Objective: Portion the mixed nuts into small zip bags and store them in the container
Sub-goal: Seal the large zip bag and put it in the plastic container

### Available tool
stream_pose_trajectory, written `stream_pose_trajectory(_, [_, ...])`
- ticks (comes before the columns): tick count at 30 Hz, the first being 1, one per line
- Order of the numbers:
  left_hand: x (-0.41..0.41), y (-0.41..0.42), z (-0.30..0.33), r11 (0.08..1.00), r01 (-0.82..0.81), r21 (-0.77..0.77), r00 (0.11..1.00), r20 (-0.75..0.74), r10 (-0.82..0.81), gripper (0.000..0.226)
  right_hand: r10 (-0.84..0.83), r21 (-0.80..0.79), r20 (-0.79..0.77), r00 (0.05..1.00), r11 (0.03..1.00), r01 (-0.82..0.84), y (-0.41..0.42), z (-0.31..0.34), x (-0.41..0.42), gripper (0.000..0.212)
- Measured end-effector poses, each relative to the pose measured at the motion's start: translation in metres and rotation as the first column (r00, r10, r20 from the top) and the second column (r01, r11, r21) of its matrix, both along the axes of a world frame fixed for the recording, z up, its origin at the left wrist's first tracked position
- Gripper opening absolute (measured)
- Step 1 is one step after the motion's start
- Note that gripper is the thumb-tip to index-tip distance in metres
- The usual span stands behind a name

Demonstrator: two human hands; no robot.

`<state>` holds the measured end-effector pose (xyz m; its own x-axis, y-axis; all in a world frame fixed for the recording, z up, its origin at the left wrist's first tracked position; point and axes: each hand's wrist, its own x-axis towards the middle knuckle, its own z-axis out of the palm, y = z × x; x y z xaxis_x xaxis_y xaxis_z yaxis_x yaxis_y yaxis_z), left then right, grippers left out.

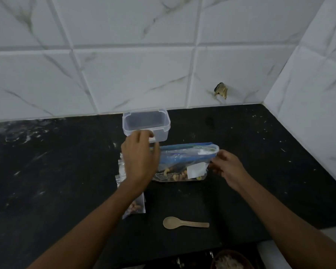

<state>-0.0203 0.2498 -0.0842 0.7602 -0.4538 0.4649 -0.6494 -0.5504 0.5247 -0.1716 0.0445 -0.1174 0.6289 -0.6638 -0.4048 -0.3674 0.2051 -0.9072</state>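
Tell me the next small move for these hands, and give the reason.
Probably pull the big nut bag's zip top open. The left hand and right hand each hold one end of its top; whether it is open yet I cannot tell. The spoon lies unused, the container looks empty, and one filled small bag lies by the left forearm.

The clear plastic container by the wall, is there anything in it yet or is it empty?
Empty. The container has no lid on, and only its bare bottom shows through the open top; no bags inside.

Both forearms and hands [139,158] are bare, without sleeves.
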Motion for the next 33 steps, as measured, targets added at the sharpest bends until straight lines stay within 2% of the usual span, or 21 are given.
stream_pose_trajectory(1, [-0.007, -0.006, 0.000, 0.993, 0.111, 0.030, 0.982, 0.151, -0.114, 0.025, -0.012, -0.040, -0.001, 1.000, 0.999, 0.012, 0.000, -0.001, 0.003, 0.022])
stream_pose_trajectory(3, [-0.020, -0.021, -0.005, 0.924, 0.324, 0.203, 0.850, 0.366, -0.378, 0.033, -0.006, -0.105, 0.006, 1.000, 0.994, 0.007, 0.001, -0.002, 0.006, 0.017])
stream_pose_trajectory(5, [-0.029, -0.038, -0.011, 0.843, 0.391, 0.370, 0.735, 0.425, -0.528, 0.044, 0.011, -0.151, 0.035, 0.999, 0.989, -0.005, 0.002, -0.003, 0.008, 0.015])
stream_pose_trajectory(7, [-0.036, -0.056, -0.016, 0.799, 0.390, 0.458, 0.705, 0.410, -0.579, 0.056, 0.002, -0.175, 0.064, 0.998, 0.985, 0.009, 0.003, -0.004, 0.007, 0.013])
stream_pose_trajectory(9, [-0.038, -0.069, -0.017, 0.782, 0.382, 0.492, 0.681, 0.422, -0.599, 0.058, 0.009, -0.220, 0.069, 0.998, 0.975, 0.007, 0.005, -0.004, 0.006, 0.012])
stream_pose_trajectory(13, [-0.031, -0.086, -0.012, 0.796, 0.413, 0.442, 0.588, 0.539, -0.604, 0.027, 0.025, -0.317, 0.032, 0.999, 0.948, -0.014, 0.007, -0.009, 0.003, 0.008])
stream_pose_trajectory(15, [-0.029, -0.088, -0.010, 0.817, 0.409, 0.407, 0.604, 0.550, -0.576, 0.020, 0.049, -0.403, -0.038, 0.998, 0.913, -0.060, 0.005, -0.014, 0.001, 0.009])
stream_pose_trajectory(17, [-0.026, -0.088, -0.006, 0.844, 0.387, 0.372, 0.707, 0.468, -0.530, 0.026, 0.073, -0.507, -0.116, 0.991, 0.853, -0.123, 0.005, -0.018, -0.002, 0.010])
stream_pose_trajectory(19, [-0.023, -0.089, 0.001, 0.885, 0.373, 0.279, 0.829, 0.328, -0.453, 0.024, 0.068, -0.569, -0.128, 0.989, 0.812, -0.129, 0.006, -0.019, -0.002, 0.007])
stream_pose_trajectory(21, [-0.021, -0.089, 0.007, 0.920, 0.339, 0.198, 0.891, 0.246, -0.381, 0.018, 0.070, -0.604, -0.108, 0.992, 0.788, -0.121, 0.009, -0.017, 0.000, 0.006])
stream_pose_trajectory(23, [-0.019, -0.089, 0.008, 0.901, 0.348, 0.260, 0.857, 0.303, -0.418, 0.016, 0.093, -0.606, -0.061, 0.994, 0.788, -0.110, 0.011, -0.014, 0.002, 0.006])
stream_pose_trajectory(25, [-0.018, -0.089, 0.008, 0.831, 0.371, 0.415, 0.771, 0.361, -0.525, 0.041, 0.111, -0.616, -0.026, 0.994, 0.781, -0.103, 0.014, -0.011, 0.002, 0.007])
stream_pose_trajectory(26, [-0.018, -0.090, 0.010, 0.774, 0.387, 0.501, 0.720, 0.361, -0.593, 0.055, 0.114, -0.628, -0.014, 0.993, 0.772, -0.097, 0.015, -0.010, 0.003, 0.009])
stream_pose_trajectory(27, [-0.018, -0.092, 0.013, 0.719, 0.382, 0.581, 0.688, 0.340, -0.641, 0.060, 0.116, -0.645, 0.001, 0.993, 0.759, -0.088, 0.016, -0.010, 0.003, 0.011])
stream_pose_trajectory(29, [-0.022, -0.098, 0.023, 0.636, 0.353, 0.686, 0.664, 0.295, -0.687, 0.050, 0.118, -0.695, 0.018, 0.993, 0.716, -0.073, 0.017, -0.011, 0.005, 0.012])
stream_pose_trajectory(33, [-0.026, -0.110, 0.037, 0.557, 0.262, 0.788, 0.604, 0.316, -0.732, 0.026, 0.092, -0.768, -0.047, 0.995, 0.633, -0.095, 0.016, -0.013, 0.003, 0.015])
